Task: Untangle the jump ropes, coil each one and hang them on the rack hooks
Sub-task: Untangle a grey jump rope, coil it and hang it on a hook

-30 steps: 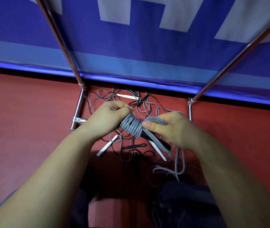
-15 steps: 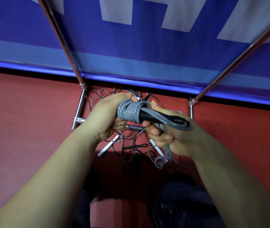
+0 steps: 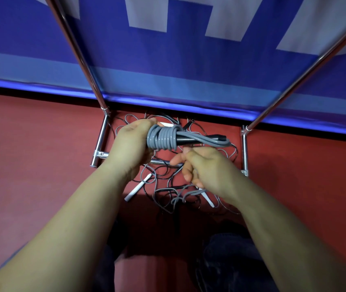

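Left hand [image 3: 133,145] grips coiled grey jump rope [image 3: 163,140] wound on black handles; right hand [image 3: 204,167] just below pinches its loose tail. Tangled ropes [image 3: 168,186] on floor beneath. Banner [image 3: 168,49] lettering cropped, unreadable

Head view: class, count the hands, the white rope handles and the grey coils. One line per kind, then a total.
Hands: 2, left hand gripping the coil, right hand holding the grey rope tail
White handles: 3
Grey coil: 1
Total: 6
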A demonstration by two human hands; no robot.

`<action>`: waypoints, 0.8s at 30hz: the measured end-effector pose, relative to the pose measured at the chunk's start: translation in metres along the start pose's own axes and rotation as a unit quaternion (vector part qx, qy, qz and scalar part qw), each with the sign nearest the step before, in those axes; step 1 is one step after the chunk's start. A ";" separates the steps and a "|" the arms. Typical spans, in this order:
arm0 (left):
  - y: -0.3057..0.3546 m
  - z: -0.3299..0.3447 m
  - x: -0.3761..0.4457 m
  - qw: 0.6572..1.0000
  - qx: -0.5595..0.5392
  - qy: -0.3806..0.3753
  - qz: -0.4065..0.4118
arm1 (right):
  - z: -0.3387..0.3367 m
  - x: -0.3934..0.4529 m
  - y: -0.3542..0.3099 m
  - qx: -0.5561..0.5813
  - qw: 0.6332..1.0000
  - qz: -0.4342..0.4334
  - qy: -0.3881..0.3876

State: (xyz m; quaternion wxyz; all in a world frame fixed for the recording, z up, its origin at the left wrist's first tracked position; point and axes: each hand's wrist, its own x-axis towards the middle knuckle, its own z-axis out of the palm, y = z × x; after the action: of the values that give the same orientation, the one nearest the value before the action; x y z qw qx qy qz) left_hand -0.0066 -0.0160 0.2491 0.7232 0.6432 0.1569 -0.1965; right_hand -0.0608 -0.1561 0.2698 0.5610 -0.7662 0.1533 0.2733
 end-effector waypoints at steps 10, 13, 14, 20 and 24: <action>-0.005 -0.009 0.008 0.986 0.126 0.085 0.067 | -0.010 -0.008 -0.001 -0.158 0.981 -0.106 0.035; -0.007 -0.010 0.010 0.984 0.148 0.084 0.057 | -0.013 -0.009 -0.001 -0.161 0.979 -0.115 0.050; -0.007 -0.010 0.010 0.982 0.156 0.089 0.059 | -0.013 -0.009 0.000 -0.165 0.978 -0.118 0.056; -0.011 -0.016 0.010 0.961 0.244 0.099 0.081 | -0.011 -0.009 0.000 -0.159 0.974 -0.143 0.075; -0.010 -0.017 0.009 0.965 0.250 0.054 0.059 | -0.014 -0.007 -0.001 -0.120 0.972 -0.159 0.125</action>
State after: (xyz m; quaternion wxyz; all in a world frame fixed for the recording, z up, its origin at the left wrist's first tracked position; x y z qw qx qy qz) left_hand -0.0025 -0.0009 0.2342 0.5404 0.8213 0.1028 -0.1513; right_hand -0.0624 -0.1696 0.2775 0.4778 -0.8704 0.0647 0.0994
